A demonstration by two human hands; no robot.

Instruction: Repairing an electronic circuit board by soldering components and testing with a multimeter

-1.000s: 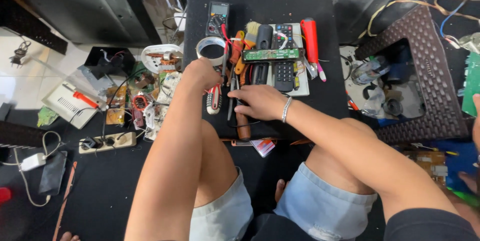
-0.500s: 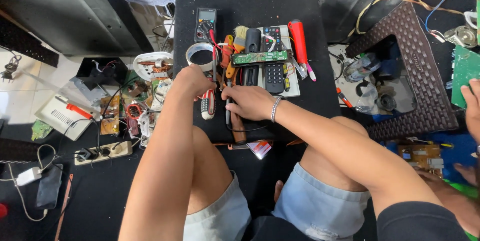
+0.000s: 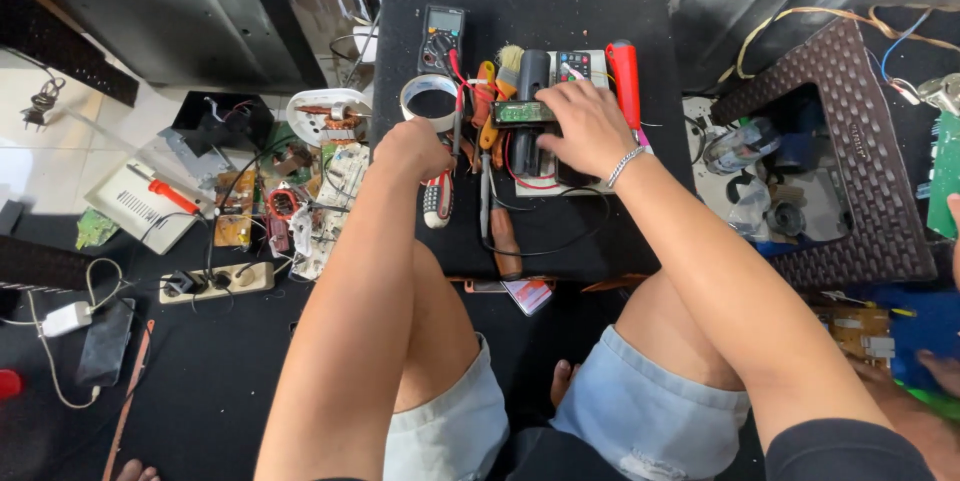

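Green circuit board [image 3: 524,112] under right hand [image 3: 585,126]; left hand [image 3: 412,149] fisted beside tape roll [image 3: 428,101].

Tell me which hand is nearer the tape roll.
Left. The left hand sits just below the tape roll; the right hand lies farther right, on the remote.

Remote control [image 3: 572,69] half under right hand [image 3: 585,126]
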